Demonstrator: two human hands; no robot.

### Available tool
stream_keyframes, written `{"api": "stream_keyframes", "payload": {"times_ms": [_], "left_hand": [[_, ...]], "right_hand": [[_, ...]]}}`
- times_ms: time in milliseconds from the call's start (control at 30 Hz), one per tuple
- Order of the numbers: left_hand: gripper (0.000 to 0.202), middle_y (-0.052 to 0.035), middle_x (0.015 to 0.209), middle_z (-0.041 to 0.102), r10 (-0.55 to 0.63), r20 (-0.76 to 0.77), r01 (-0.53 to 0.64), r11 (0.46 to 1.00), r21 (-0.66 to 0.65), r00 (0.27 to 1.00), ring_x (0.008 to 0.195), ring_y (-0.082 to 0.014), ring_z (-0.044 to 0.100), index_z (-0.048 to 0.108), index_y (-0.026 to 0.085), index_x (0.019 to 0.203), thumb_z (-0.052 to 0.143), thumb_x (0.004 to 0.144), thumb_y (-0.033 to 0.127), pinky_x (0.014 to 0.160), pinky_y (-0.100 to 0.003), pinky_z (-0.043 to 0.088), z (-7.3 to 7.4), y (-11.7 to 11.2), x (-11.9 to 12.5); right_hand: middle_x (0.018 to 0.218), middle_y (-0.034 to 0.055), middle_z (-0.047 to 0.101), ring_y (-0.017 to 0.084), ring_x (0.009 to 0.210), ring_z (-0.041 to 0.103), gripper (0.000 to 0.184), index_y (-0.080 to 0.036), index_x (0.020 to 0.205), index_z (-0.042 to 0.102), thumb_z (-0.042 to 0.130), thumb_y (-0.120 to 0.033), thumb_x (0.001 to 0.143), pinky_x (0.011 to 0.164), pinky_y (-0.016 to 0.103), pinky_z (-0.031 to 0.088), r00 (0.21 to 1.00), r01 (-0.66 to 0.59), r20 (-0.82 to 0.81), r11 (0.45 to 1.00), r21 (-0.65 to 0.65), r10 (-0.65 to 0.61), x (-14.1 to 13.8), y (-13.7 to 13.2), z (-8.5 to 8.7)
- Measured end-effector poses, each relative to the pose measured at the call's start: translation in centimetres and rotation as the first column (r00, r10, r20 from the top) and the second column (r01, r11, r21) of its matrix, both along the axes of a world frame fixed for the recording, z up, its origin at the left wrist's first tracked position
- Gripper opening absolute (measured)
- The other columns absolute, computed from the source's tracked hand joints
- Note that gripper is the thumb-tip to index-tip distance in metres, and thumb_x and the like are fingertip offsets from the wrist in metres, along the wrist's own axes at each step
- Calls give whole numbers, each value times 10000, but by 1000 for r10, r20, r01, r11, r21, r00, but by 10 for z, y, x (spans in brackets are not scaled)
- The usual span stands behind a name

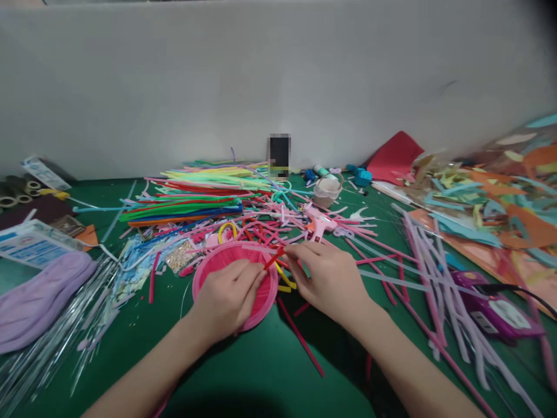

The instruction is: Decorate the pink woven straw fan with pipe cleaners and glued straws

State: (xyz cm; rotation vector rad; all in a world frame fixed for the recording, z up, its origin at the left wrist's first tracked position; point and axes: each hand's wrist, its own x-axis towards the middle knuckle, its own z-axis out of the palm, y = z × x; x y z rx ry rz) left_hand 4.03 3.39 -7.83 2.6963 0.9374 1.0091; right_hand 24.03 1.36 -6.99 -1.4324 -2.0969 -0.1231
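Note:
Over a round pink bowl (199, 290), my left hand (228, 296) pinches one end of a short red pipe cleaner (273, 260). My right hand (331, 281) grips its other end with thumb and fingertips, just beyond the bowl's right rim. Both hands are closed, and the fingers cover much of the red piece. Bent yellow pipe cleaner pieces (285, 283) lie between the hands at the rim. A pink and white hot glue gun (319, 223) rests behind my right hand. A dark red strip (302, 342) lies on the green table (243, 377).
Behind the bowl lies a large pile of coloured pipe cleaners (191, 203). A purple device (496, 313) with a black cable and lilac strips (435, 278) sit at right. Lilac pads (47, 290) and silvery sticks (47, 342) occupy the left. A grey wall (174, 87) closes the back.

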Motion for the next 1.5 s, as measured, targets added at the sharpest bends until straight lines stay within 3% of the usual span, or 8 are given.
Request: {"api": "stream_keyframes", "payload": {"times_ms": [100,400,600,767,900,1033,1200,1500], "left_hand": [[188,-81,737,670,-83,-93,97,983,153,992,688,-186,581,687,107,910,500,925,125,642,-288,467,9,9,-12],[288,-30,719,717,-231,262,326,849,-417,937,893,-204,588,722,201,775,575,928,396,882,-341,452,8,38,-27],[499,-62,722,659,29,401,256,728,-636,916,759,-197,607,691,164,674,556,864,605,723,-307,486,-14,24,-4],[383,9,609,578,132,349,154,717,-680,928,567,-131,555,630,171,704,491,948,432,578,-244,445,-23,13,5],[310,16,578,575,141,289,82,763,-642,947,582,-135,551,629,172,714,495,957,312,609,-248,428,-23,5,9],[189,-36,707,646,34,138,-1,973,-231,990,673,-160,533,653,145,829,508,941,187,638,-270,408,-11,0,6],[162,-29,714,628,-17,82,25,995,-98,996,729,-159,521,630,149,793,529,918,128,678,-265,414,17,4,-8],[160,-2,719,648,-37,339,252,747,-615,940,732,-159,581,674,190,724,681,838,302,738,-281,454,20,25,-23]], "right_hand": [[777,49,732,205,666,677,165,-165,879,725,561,-164,879,541,289,394,993,-101,49,977,-190,112,1,-4,8],[759,10,729,95,638,606,120,-157,876,727,608,-150,885,603,192,427,789,-551,-489,780,-295,373,-1,-14,28],[709,-1,692,68,533,510,91,-165,889,725,635,-175,881,501,173,378,733,-534,-606,813,-232,309,-4,-13,22],[720,5,705,71,502,505,116,-156,906,723,615,-198,897,488,183,392,780,-385,-587,906,-176,218,-4,-10,17],[799,41,745,127,645,651,127,-142,928,714,601,-193,898,599,218,453,900,-149,-421,987,-51,114,-4,-4,6],[825,73,745,203,710,692,174,-136,915,717,548,-180,910,582,281,418,997,-8,-73,997,71,13,-2,-1,-3],[746,34,715,186,659,661,155,-169,863,720,568,-140,863,526,281,353,993,-114,15,982,-149,117,1,-8,12],[764,1,723,87,631,597,123,-177,882,728,607,-154,884,562,189,417,769,-568,-541,751,-336,340,8,-16,37]]}}
